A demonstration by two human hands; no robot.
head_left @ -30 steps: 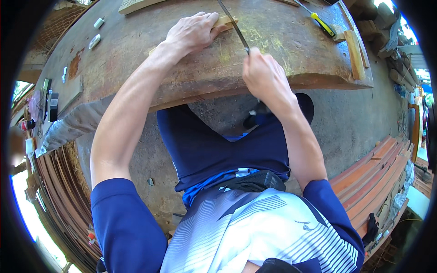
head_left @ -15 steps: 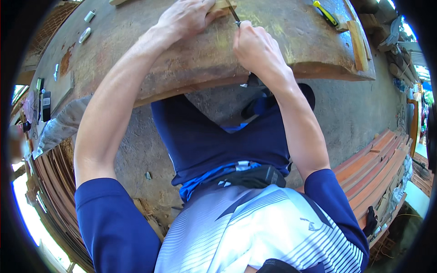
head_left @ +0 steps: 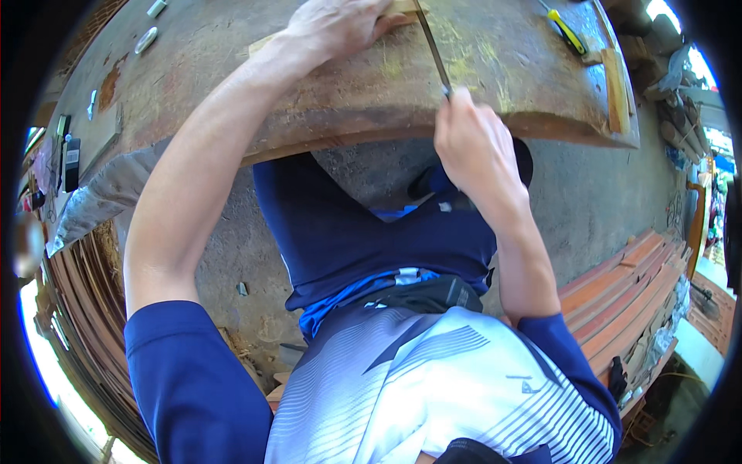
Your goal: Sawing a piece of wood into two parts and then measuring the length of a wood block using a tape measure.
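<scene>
At the top of the view, my left hand (head_left: 332, 27) is wrapped over a pale strip of wood (head_left: 403, 13), pressing it on the worn workbench (head_left: 510, 85). A long, narrow metal tool (head_left: 431, 48), perhaps a file or blade, crosses the wood's right end. My right hand (head_left: 475, 143) is closed on this tool's near end, just in front of the bench edge; the handle is hidden in my fingers.
A yellow-and-black screwdriver (head_left: 570, 32) and wooden blocks (head_left: 617, 89) lie at the bench's right. Small white objects (head_left: 145, 40) and a black box (head_left: 71, 165) are at the left. Reddish planks (head_left: 618, 294) and more boards (head_left: 89, 325) flank me below.
My right hand went forward along with the tool, then came back toward me and a little rightward, showing more of the blade. My left hand stays on the wood strip.
</scene>
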